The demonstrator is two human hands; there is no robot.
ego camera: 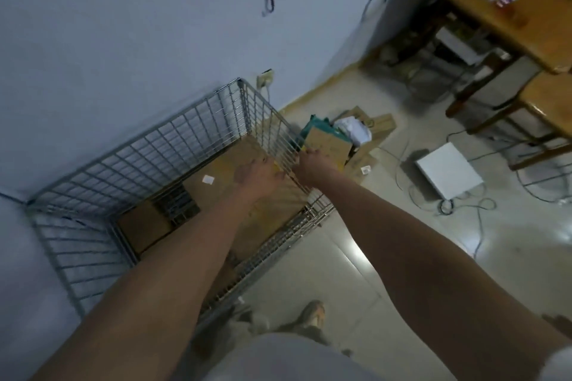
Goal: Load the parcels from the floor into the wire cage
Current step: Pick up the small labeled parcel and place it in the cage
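The wire cage (173, 130) stands against the wall, with flat cardboard parcels (223, 170) lying on its bottom. A brown cardboard parcel with yellow tape (331, 145) is held tilted at the cage's right rim. My right hand (311, 168) grips its near edge just outside the rim. My left hand (258, 173) is above the cage by the same rim, and its fingers seem to hold the parcel's yellow-taped left corner; blur hides the exact grip. Behind it, more parcels (376, 124) lie in a pile on the floor, among them a teal one and a white bag.
A white flat box (445, 173) and loose cables (476, 207) lie on the tiled floor to the right. A wooden table (483, 12) and chair (544, 102) stand at the upper right. A wall socket (265, 77) sits behind the cage. My foot (312, 314) is close to the cage's front corner.
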